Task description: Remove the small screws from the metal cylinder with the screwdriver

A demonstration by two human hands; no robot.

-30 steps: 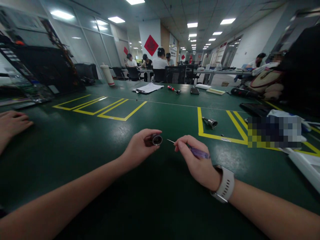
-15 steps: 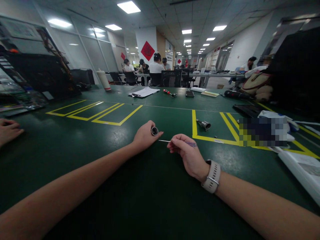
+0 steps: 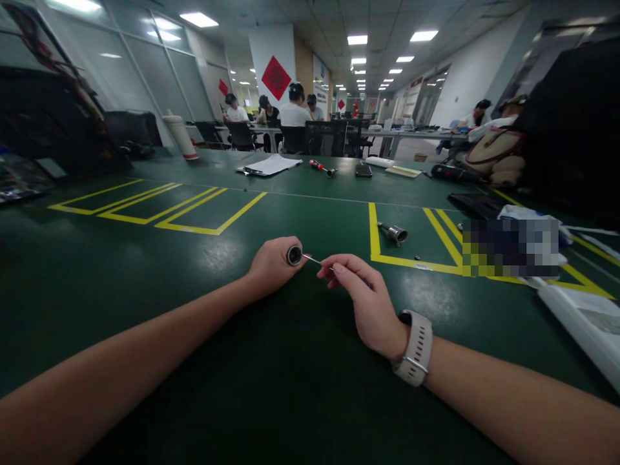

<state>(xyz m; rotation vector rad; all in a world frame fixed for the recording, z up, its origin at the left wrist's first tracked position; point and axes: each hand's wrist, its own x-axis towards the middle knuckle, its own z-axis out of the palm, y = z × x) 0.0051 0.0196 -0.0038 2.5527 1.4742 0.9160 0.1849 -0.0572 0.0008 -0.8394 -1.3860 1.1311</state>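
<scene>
Saw the metal cylinder [image 3: 294,255] above the green counter [image 3: 300,361], near its middle, and took every place from there. Beyond the metal cylinder, noticed a clipboard with papers [image 3: 274,165] slightly to the left, a red-handled tool [image 3: 317,166], a phone [image 3: 363,170] and a yellowish pad [image 3: 403,172] to the right, and a pale tumbler [image 3: 181,137] far to the left. To its right, found a metal part with a flared end [image 3: 396,234] lying inside yellow tape lines [image 3: 417,265], with a small dark piece [image 3: 417,258] near the tape. Farther right, made out a white tray [image 3: 581,323], partly cut off by the frame. Lost most of the metal cylinder's body behind the fingers around it.

Reached in from the lower left of the metal cylinder with the left hand [image 3: 271,266], with grip clenched around it and thumb pointing right, just below the opening. Came from the lower right with the right hand [image 3: 371,303], wearing a pale-strapped watch [image 3: 415,347], and pinched a thin tool [image 3: 311,259] between thumb and fingers, aimed left at the metal cylinder. Could not tell about contact at the tip.

Showed a round, dark, hollow mouth with a shiny rim, turned toward the camera.
</scene>
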